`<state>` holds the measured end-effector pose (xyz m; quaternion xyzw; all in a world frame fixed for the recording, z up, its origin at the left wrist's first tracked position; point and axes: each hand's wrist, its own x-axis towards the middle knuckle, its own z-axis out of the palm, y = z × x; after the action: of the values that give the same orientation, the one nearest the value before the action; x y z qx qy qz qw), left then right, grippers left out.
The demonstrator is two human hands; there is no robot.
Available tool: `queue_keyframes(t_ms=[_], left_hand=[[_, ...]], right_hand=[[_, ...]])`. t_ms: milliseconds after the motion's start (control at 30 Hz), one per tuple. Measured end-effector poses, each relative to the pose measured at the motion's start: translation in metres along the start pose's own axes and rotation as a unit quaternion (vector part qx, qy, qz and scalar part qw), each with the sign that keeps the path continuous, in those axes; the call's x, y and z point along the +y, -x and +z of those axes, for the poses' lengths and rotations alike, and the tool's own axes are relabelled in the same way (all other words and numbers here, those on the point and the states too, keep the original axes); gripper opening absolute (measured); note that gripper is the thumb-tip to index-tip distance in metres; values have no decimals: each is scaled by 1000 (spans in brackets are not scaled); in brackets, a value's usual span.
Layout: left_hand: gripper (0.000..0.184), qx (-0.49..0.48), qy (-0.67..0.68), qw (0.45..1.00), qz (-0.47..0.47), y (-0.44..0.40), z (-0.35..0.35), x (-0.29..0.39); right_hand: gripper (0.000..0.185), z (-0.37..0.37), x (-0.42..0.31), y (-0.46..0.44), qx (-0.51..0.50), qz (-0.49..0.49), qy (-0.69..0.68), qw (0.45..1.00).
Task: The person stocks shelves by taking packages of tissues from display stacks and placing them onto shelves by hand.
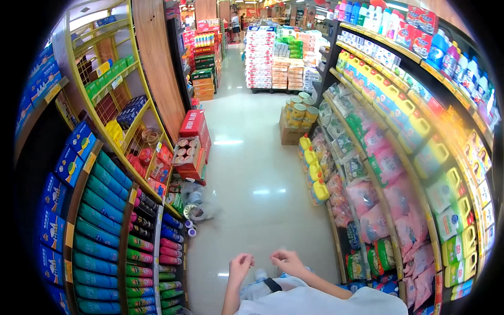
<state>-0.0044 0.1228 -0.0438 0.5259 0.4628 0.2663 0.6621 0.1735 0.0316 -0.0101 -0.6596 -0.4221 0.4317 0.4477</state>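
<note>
In front of my body, low in the head view, my left hand (242, 264) is raised with its fingers curled together. My right hand (287, 261) is level with it, a short gap away, its fingers bent in a pinch toward the left. Whatever the fingers hold, if anything, is too small or hidden to make out. Neither hand touches a shelf. Below them are my white clothing (325, 302) with a dark strap (273, 285) and a pale shoe (260, 273).
A shiny floor aisle (252, 199) runs ahead. Teal packages (97, 252) line the left shelves; yellow-capped jugs (388, 94) and pink bags (375, 223) fill the right. Yellow bottles (315, 176), stacked tins (302, 111), red boxes (194, 123) and pallet goods (260, 63) stand on the floor. Distant people (235, 23) are visible.
</note>
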Motion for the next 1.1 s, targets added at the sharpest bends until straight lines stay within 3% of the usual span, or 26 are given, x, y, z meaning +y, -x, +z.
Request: queue_keyframes(t_ms=[200,333,567,733,1100], left_hand=[[17,75,19,997,-15,-56,0,18],[17,70,17,997,-24,-94,11,40],[18,71,-59,994,55,-185,36,104],[17,54,-84,991,86,-241,67,135],[18,-32,-40,999,18,-316,126,135]], right_hand=[[17,-11,-12,-70,-52,-46,25,997],[17,-32,-21,-119,-46,-70,16,996],[17,-95,-56,-243,-18,-170,7,985],[16,-131,-65,-284,3,-139,-35,990],[14,-184,-11,-324,15,-68,-57,996]])
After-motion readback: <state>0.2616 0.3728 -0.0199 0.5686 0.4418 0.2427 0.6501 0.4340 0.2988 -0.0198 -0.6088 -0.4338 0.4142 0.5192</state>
